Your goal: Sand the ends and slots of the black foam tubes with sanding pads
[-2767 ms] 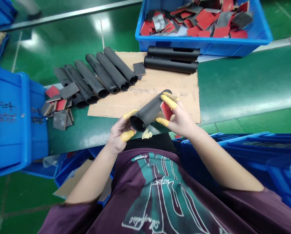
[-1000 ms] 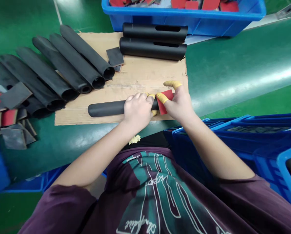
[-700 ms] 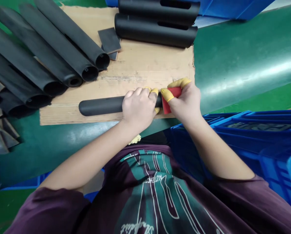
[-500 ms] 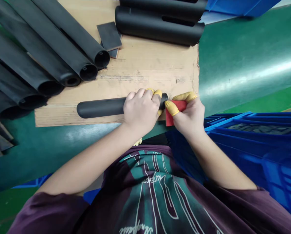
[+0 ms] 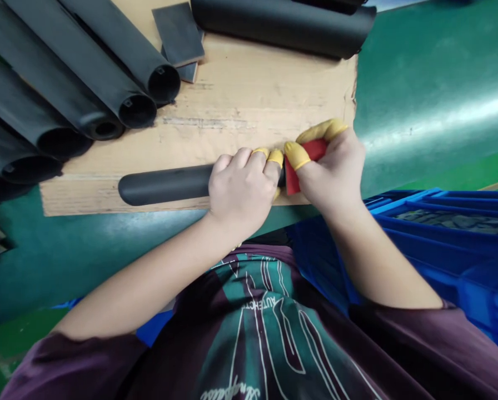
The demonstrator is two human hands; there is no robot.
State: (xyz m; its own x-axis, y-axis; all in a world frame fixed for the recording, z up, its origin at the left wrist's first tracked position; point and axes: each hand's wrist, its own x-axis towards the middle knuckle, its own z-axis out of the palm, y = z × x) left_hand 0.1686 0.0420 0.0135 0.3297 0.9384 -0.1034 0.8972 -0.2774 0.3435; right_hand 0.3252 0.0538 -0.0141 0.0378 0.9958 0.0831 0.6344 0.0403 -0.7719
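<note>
A dark grey tube (image 5: 165, 184) with a rounded left end lies along the near edge of a cardboard sheet (image 5: 249, 94). My left hand (image 5: 244, 186) wraps over its right part, with yellow finger cots on some fingertips. At the tube's right end, my right hand (image 5: 332, 164) pinches a folded red piece of sandpaper (image 5: 291, 176) between thumb and fingers, which wear yellow cots too. The sandpaper is against or very close to the tube's end; exact contact is hidden by my fingers.
Several dark tubes (image 5: 94, 61) lie side by side at the left, open ends towards me. Dark flat square pieces (image 5: 178, 33) are stacked beside them. More black tubes (image 5: 282, 25) lie at the back. Blue crates (image 5: 441, 244) stand at the right, below the green table (image 5: 419, 111).
My right hand with the sandpaper has shifted up and slightly right at the tube's end. The left hand keeps its grip on the tube. The whole view has tilted slightly.
</note>
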